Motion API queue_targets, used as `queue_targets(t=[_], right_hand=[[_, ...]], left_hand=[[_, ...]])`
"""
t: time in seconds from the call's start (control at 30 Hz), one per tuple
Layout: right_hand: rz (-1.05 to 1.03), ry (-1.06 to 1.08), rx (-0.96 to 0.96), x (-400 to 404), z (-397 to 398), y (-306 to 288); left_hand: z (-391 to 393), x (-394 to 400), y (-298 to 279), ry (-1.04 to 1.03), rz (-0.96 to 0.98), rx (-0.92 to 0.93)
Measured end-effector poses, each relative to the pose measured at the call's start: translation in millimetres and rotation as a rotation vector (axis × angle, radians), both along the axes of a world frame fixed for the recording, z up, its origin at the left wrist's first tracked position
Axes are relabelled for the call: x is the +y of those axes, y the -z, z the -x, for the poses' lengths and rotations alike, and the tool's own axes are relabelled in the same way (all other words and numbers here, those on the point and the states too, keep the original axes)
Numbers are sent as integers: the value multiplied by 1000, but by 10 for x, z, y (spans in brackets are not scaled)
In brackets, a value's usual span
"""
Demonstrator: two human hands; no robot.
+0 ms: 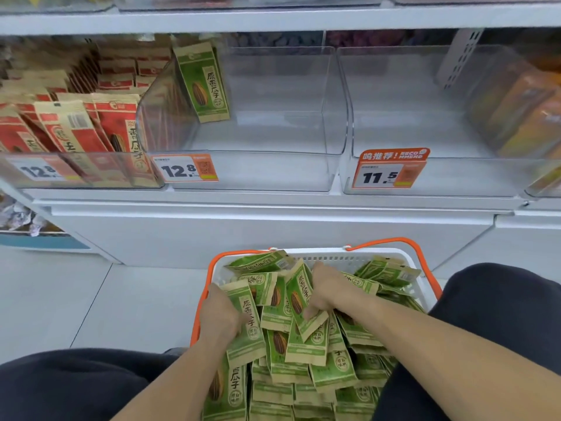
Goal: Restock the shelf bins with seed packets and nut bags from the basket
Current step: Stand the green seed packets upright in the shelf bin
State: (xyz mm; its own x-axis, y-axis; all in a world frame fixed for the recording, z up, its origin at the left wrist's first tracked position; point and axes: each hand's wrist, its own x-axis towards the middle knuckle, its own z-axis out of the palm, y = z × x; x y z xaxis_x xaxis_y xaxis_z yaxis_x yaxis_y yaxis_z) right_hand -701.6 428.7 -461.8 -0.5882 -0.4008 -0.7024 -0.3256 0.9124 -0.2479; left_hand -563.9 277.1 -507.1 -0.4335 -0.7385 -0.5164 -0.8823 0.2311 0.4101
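Shelf bin (258, 117) above; left hand (220, 314), right hand (329, 291) each grip green seed packets (291, 323) in basket (419, 287).

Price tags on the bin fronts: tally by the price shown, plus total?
12.8 orange-and-white price tags: 2, one on the red-packet bin, one on the middle clear plastic bin
11.5 orange "recommend" price tag: 1
Total: 3

Bright even light, soft shadows, wide-angle bowing, blurred upper edges
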Motion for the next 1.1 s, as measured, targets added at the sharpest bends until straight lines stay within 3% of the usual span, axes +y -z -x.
queue_targets(t=[0.1, 0.27, 0.47, 0.63, 0.8, 0.93, 1.1], right_hand=[[55, 64, -23, 14, 66, -18], [179, 180, -217, 6, 132, -181], [546, 365, -271, -47, 166, -530], [885, 579, -366, 11, 285, -758], [1181, 666, -283, 79, 263, -936], [1300, 682, -223, 76, 267, -996], [1316, 654, -293, 53, 300, -979]], left_hand=[[41, -9, -93, -47, -23, 69], [202, 38, -334, 86, -57, 151], [475, -182, -842, 33, -336, 369], [645, -387, -1398, 131, -269, 510], [635, -409, -1856, 297, -296, 610], [597, -444, -1952, 337, -328, 640], [570, -534, -1951, 370, -230, 717]])
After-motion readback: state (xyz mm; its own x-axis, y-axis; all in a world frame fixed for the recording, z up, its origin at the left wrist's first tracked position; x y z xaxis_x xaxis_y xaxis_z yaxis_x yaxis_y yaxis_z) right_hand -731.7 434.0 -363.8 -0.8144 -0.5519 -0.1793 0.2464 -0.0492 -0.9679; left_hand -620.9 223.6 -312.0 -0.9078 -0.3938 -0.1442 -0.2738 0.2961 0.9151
